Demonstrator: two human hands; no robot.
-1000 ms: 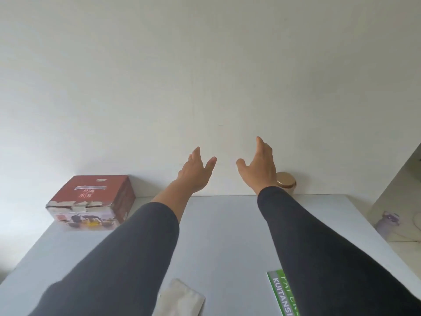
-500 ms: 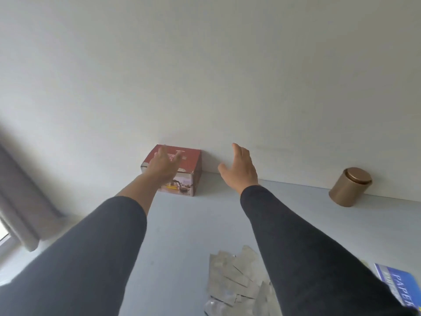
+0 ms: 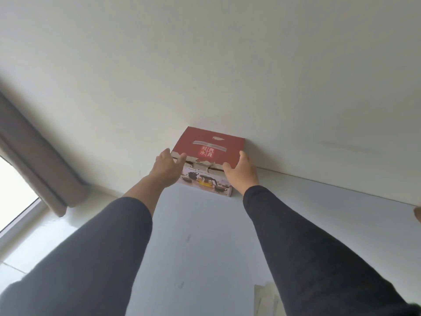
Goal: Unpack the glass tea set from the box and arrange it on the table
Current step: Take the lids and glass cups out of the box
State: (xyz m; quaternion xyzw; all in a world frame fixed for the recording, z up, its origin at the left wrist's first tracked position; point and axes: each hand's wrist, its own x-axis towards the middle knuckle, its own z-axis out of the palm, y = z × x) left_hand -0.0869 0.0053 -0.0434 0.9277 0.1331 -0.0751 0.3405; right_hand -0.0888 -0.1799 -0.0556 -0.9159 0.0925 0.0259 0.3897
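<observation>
Wall (image 3: 227, 65) fills most of the view, pale and bare; a grey curtain (image 3: 34, 160) hangs at the left beside a bright window (image 3: 11, 190)

Table (image 3: 205, 236): pale grey top running back to the wall. A scrap of pale paper (image 3: 266, 299) shows at the near edge, half behind the right sleeve

Box (image 3: 208, 160): red lid with a grey strip and red characters, front panel printed with a teapot and cups. Sits at the far edge of the table, back touching or just off the wall. Front lip of the lid is torn and ragged, but the lid is down. No glassware visible; tea set presumably inside

Left hand (image 3: 167, 168): half a second ago it hovered over the box's near left corner; now it lies at the box's left front corner, fingers spread and fairly straight, thumb by the torn lip. Cannot tell if it presses yet

Right hand (image 3: 242, 173): was in open air beside the box, well short of it; now at the right front corner, fingers apart, thumb at the lid edge, not curled round anything

Reading: the reach is done and both hands bracket the box. Grasp looks imminent, not made. Unpacking itself not begun; likely next is drawing the box away from the wall or lifting the lid
</observation>
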